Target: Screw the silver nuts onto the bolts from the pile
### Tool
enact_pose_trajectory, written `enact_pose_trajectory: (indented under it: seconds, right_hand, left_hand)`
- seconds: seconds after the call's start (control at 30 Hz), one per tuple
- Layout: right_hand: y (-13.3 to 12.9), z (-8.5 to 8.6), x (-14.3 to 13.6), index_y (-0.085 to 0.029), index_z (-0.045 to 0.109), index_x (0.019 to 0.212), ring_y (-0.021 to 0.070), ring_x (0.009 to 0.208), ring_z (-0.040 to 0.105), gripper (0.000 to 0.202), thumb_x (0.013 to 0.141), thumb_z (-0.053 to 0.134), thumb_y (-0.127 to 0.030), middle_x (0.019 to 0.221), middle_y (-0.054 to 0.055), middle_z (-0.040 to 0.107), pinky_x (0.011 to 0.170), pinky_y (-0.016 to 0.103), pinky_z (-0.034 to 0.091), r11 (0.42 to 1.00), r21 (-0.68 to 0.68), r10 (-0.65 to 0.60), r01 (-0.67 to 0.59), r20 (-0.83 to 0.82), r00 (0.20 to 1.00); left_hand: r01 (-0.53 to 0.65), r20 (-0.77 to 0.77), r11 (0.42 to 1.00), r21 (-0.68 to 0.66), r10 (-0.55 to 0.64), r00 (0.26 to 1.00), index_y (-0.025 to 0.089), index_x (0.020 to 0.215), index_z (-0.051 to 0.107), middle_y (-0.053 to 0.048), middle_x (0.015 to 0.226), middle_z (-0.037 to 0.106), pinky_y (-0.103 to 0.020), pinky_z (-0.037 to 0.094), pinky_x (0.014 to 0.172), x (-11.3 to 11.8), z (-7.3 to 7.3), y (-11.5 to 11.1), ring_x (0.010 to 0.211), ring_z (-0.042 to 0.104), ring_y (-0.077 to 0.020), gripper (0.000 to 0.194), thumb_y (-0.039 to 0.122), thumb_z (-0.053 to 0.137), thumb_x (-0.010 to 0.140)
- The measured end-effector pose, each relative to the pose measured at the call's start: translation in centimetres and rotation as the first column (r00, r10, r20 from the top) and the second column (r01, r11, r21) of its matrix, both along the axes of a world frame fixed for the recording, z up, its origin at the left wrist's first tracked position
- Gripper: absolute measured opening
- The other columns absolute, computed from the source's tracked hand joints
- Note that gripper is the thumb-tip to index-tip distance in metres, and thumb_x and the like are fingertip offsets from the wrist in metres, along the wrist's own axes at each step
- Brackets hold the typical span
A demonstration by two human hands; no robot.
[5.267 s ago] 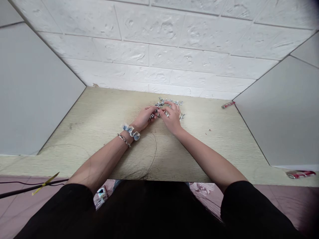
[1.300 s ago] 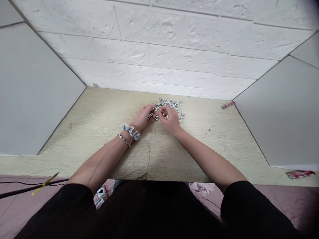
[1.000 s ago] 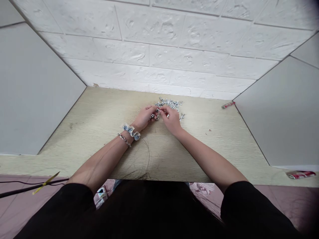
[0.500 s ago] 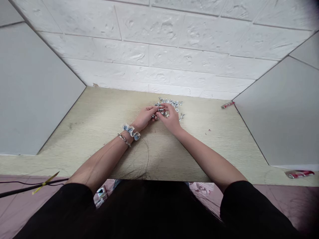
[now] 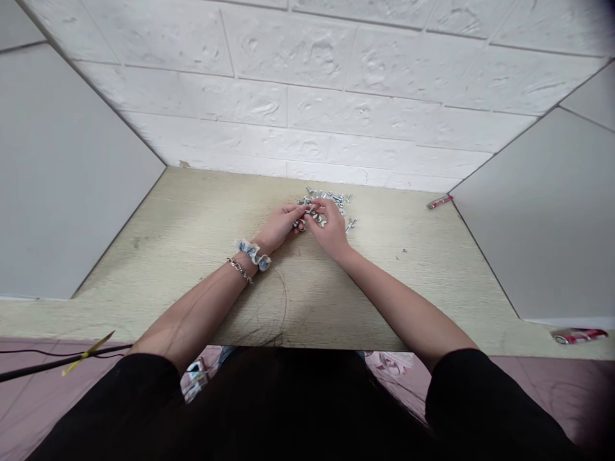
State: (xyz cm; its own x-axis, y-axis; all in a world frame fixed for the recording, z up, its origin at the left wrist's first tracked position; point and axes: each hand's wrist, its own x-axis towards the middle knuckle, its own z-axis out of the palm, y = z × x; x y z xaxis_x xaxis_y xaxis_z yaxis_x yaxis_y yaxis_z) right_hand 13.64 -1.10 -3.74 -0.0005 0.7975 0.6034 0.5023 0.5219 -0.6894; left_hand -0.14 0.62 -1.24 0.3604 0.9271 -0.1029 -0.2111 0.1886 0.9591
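Closer together than before, left hand (image 5: pixel 278 229) and right hand (image 5: pixel 332 235) pinch small hardware (image 5: pixel 310 212) in nearly closed fingers.

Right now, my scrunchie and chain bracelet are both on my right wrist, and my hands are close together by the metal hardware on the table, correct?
Not quite. The head view shows the scrunchie and chain bracelet on your left wrist. Your left hand and right hand are indeed close together by the metal hardware on the table.

Two red-and-silver objects (image 5: pixel 439 202) lie on the right, one near the textured white wall (image 5: pixel 307 89).
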Motion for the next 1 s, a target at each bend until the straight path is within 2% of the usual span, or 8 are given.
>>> enact_pose_trajectory:
  seconds: [0.17,0.27,0.37,0.47,0.6,0.87,1.0]
  right_hand:
    - [-0.04,0.04,0.03,-0.023,0.051,0.109,0.0182,0.091,0.063,0.026,0.083,0.053,-0.026,0.102,0.006,0.062,0.088,0.039,0.05,0.997,0.007,-0.075,0.075,0.034,0.997]
    - [0.04,0.0,0.09,-0.023,0.051,0.109,0.0179,0.089,0.063,0.026,0.083,0.053,-0.026,0.103,0.005,0.064,0.09,0.04,0.048,0.998,-0.03,-0.057,0.059,0.089,0.994]
    - [-0.01,0.06,0.05,-0.024,0.055,0.103,0.019,0.09,0.062,0.02,0.084,0.054,-0.028,0.101,0.004,0.066,0.104,0.048,0.037,0.996,-0.086,-0.016,0.035,0.217,0.976]
    - [-0.26,0.21,-0.08,-0.024,0.059,0.095,0.0219,0.099,0.06,0.013,0.085,0.054,-0.029,0.099,0.003,0.068,0.112,0.058,0.015,0.992,-0.113,-0.016,0.058,0.34,0.94]
    - [-0.6,0.37,-0.24,-0.025,0.062,0.094,0.0254,0.106,0.058,0.013,0.086,0.053,-0.031,0.101,0.003,0.069,0.11,0.063,0.004,0.986,-0.138,-0.024,0.091,0.422,0.906]
    - [-0.63,0.39,-0.31,-0.025,0.064,0.091,0.0273,0.108,0.055,0.015,0.086,0.053,-0.034,0.1,0.003,0.07,0.109,0.064,0.002,0.982,-0.155,-0.021,0.109,0.484,0.875]
    - [-0.53,0.3,-0.24,-0.025,0.064,0.088,0.0234,0.106,0.057,0.016,0.088,0.051,-0.035,0.1,0.001,0.07,0.111,0.059,0.004,0.987,-0.12,-0.047,0.105,0.411,0.91]
  left_hand:
    - [-0.132,0.055,0.989,-0.066,0.136,0.989,0.011,0.079,0.067,0.001,0.06,0.058,-0.017,0.031,0.044,0.09,0.54,0.0,0.045,0.043,-0.0032,0.014,0.023,0.061,0.082]
    - [-0.25,0.093,0.965,-0.081,0.257,0.962,0.011,0.081,0.065,0.002,0.062,0.057,-0.015,0.032,0.044,0.07,0.69,0.15,0.046,0.045,-0.0025,0.013,0.023,0.058,0.084]
    - [-0.316,0.099,0.946,-0.072,0.322,0.942,0.012,0.082,0.064,0.003,0.061,0.054,-0.014,0.029,0.041,-0.02,0.61,0.33,0.045,0.044,-0.0023,0.017,0.027,0.058,0.086]
    - [-0.312,0.086,0.949,-0.047,0.316,0.945,0.012,0.083,0.064,0.003,0.062,0.054,-0.014,0.028,0.039,-0.05,0.5,0.4,0.045,0.044,-0.0024,0.018,0.03,0.06,0.085]
    - [-0.305,0.078,0.951,-0.055,0.308,0.948,0.012,0.082,0.064,0.002,0.066,0.057,-0.014,0.03,0.04,0.05,0.5,0.37,0.045,0.045,-0.0017,0.014,0.025,0.06,0.084]
    - [-0.262,0.068,0.963,-0.063,0.266,0.962,0.012,0.084,0.066,0.001,0.067,0.061,-0.015,0.032,0.041,0.17,0.59,0.28,0.044,0.045,-0.0019,0.01,0.02,0.059,0.084]
    - [-0.287,0.082,0.951,-0.115,0.297,0.951,0.012,0.086,0.065,0.001,0.069,0.062,-0.014,0.032,0.042,0.13,0.82,0.21,0.045,0.045,-0.0016,0.009,0.019,0.06,0.082]
